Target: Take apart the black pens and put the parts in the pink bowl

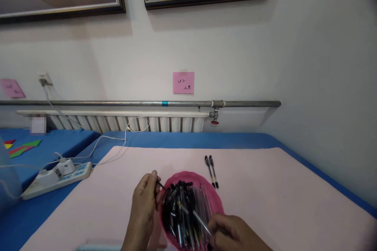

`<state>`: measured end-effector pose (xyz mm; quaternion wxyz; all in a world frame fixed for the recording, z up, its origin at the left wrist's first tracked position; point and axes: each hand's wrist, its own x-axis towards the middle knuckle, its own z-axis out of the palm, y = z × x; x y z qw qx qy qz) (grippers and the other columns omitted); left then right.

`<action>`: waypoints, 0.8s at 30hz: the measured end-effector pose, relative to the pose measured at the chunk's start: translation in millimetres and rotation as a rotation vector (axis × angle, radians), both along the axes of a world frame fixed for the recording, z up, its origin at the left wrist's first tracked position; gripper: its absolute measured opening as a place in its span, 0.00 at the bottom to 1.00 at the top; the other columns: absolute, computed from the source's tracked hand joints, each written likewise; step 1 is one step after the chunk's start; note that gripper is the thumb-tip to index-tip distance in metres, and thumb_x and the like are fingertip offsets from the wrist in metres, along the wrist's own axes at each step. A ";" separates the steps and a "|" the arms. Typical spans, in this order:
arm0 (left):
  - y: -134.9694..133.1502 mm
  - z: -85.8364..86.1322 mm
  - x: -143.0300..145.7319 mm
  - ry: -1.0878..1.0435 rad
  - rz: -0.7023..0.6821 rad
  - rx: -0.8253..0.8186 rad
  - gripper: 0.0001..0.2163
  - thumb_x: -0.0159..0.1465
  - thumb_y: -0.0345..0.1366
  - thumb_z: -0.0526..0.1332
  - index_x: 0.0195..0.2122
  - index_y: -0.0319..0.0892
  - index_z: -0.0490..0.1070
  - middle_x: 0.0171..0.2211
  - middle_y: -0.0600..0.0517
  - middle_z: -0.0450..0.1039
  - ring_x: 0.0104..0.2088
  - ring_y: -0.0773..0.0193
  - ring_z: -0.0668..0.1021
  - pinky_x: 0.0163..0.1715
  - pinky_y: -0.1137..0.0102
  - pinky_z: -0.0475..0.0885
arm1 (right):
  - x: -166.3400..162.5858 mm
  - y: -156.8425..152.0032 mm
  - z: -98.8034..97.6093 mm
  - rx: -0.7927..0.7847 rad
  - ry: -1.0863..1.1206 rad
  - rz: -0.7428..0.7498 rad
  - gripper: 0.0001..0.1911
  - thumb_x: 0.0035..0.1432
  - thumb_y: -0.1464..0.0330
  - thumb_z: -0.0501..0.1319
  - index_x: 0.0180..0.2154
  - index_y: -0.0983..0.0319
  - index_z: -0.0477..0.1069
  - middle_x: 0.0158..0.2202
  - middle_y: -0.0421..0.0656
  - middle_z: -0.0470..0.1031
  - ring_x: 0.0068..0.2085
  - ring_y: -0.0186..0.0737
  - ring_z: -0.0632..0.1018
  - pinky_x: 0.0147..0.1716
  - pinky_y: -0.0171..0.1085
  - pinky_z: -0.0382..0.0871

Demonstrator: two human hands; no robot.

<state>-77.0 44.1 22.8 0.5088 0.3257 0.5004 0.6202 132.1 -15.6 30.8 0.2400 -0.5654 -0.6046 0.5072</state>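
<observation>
A pink basket (217,200) with a wavy rim holds a pile of black pen parts (176,196) and clear tubes (203,196). At its left rim my left hand (147,194) is closed, thumb and fingers pinching a thin dark pen piece (161,185) that points into the basket. My right hand (225,230), over the lower right rim, grips a clear pen barrel (202,222) slanting up and left above the pile. Beyond the basket, two black-capped pens (210,170) lie side by side on the pink sheet (250,188).
A white power strip (60,180) with plugged-in chargers and loose white cables (108,137) lies on the left. The blue table edge (188,139) meets a radiator (165,123) and a pipe (132,103) along the wall. A pale blue-green object (100,247) shows at the bottom edge.
</observation>
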 end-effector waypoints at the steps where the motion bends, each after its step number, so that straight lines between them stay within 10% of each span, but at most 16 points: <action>1: 0.6 -0.3 -3.4 0.005 0.052 0.022 0.18 0.52 0.52 0.62 0.23 0.41 0.62 0.13 0.63 0.53 0.12 0.75 0.56 0.11 0.79 0.52 | 0.8 0.8 -0.8 0.004 -0.021 0.005 0.06 0.41 0.74 0.53 0.22 0.63 0.68 0.19 0.35 0.62 0.24 0.32 0.64 0.24 0.31 0.53; 12: -6.4 -8.2 11.1 0.623 -0.144 -0.037 0.16 0.59 0.49 0.54 0.22 0.43 0.66 0.16 0.57 0.63 0.18 0.66 0.66 0.20 0.73 0.59 | 16.3 32.3 -33.3 0.487 -0.029 -0.457 0.12 0.55 0.60 0.57 0.36 0.60 0.72 0.33 0.44 0.76 0.35 0.43 0.74 0.36 0.38 0.66; 17: -5.1 -16.4 19.1 0.700 -0.216 -0.006 0.12 0.61 0.42 0.52 0.40 0.43 0.70 0.32 0.50 0.75 0.33 0.58 0.75 0.34 0.68 0.65 | 38.1 74.6 -48.6 0.592 -0.302 -0.447 0.10 0.57 0.66 0.51 0.35 0.60 0.69 0.36 0.46 0.73 0.37 0.43 0.73 0.38 0.39 0.65; 24: -9.8 -17.9 25.5 0.911 -0.370 -0.009 0.07 0.60 0.38 0.53 0.28 0.44 0.67 0.27 0.51 0.73 0.29 0.60 0.73 0.29 0.70 0.60 | 42.7 108.1 -59.8 0.510 -0.445 -0.371 0.09 0.51 0.74 0.53 0.31 0.62 0.70 0.29 0.44 0.69 0.29 0.40 0.69 0.29 0.38 0.57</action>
